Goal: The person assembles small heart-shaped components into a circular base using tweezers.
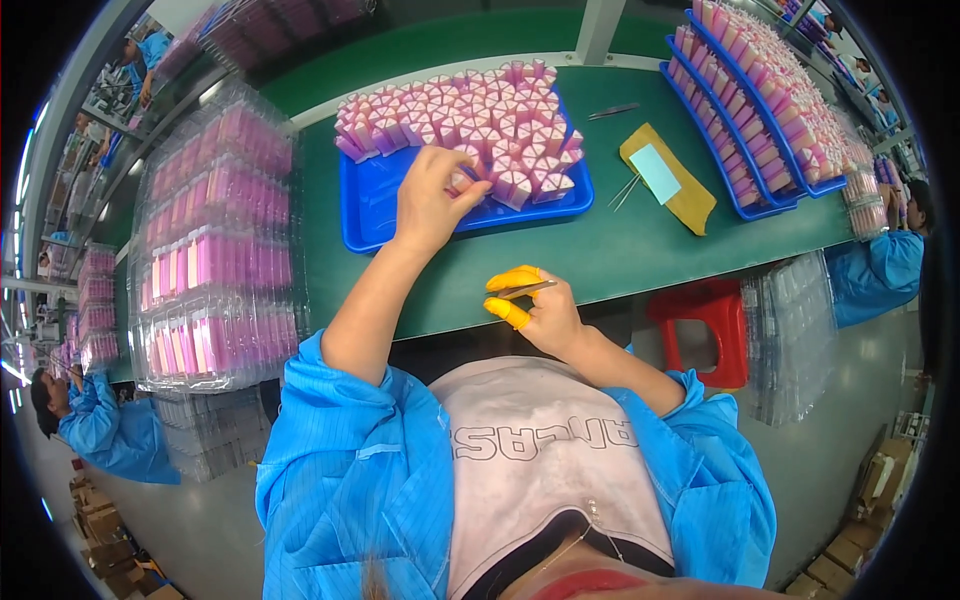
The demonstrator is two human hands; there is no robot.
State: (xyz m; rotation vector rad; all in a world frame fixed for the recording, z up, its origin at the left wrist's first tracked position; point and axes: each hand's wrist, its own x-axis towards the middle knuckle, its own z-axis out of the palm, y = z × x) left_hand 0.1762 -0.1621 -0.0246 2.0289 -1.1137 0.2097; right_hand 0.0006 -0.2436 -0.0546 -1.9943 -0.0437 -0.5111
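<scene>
In the head view, the blue tray [372, 215] at upper centre is judged mostly full of pink pieces [450, 112], its front-left floor exposed; whether filling or emptying is under way is not shown. Above it, the left hand [430, 200] is curled, any grip unclear. Tweezers [525, 290] are pinched by the right hand [550, 317], mid-frame. More pieces are held in upper-right trays [826, 186].

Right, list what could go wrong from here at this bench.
The left hand is over the blue tray, close to the tightly packed pink pieces; a nudge might topple some into the tray's bare part. The slim tweezers in the right hand could scratch a piece if they slip.
</scene>
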